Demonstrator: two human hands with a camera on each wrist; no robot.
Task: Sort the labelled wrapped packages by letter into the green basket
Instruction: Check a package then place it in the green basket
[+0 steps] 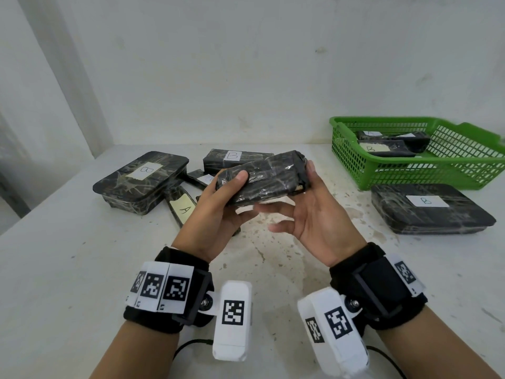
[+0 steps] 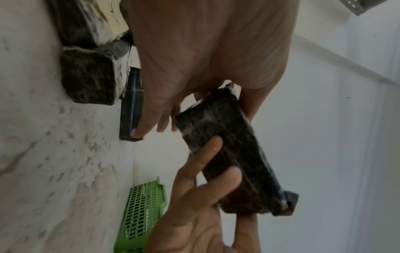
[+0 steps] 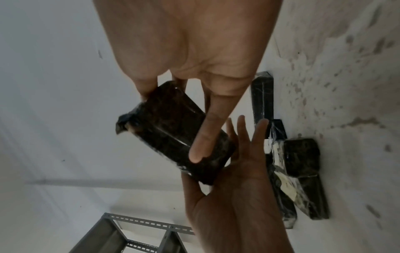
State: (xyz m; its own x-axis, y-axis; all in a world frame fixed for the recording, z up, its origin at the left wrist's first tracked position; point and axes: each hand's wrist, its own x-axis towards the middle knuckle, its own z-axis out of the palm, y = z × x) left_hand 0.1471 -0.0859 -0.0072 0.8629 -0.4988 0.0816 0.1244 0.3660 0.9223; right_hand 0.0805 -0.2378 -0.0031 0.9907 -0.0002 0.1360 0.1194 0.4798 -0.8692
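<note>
A black wrapped package (image 1: 262,181) is held above the middle of the table, tilted, with no label showing in any view. My left hand (image 1: 240,195) grips its left end, thumb on top and fingers beneath. My right hand (image 1: 295,198) holds its right end, thumb against the end face and fingers under it. The right wrist view shows the index finger lying along the package (image 3: 173,133). The green basket (image 1: 410,173) stands at the back right and holds a few wrapped packages, one labelled B (image 1: 382,149).
On the table lie a large B package (image 1: 142,181) at the left, a B package (image 1: 235,158) behind my hands, a narrow A package (image 1: 181,207), a small package (image 1: 200,177), and a large B package (image 1: 429,209) in front of the basket. A wall stands behind.
</note>
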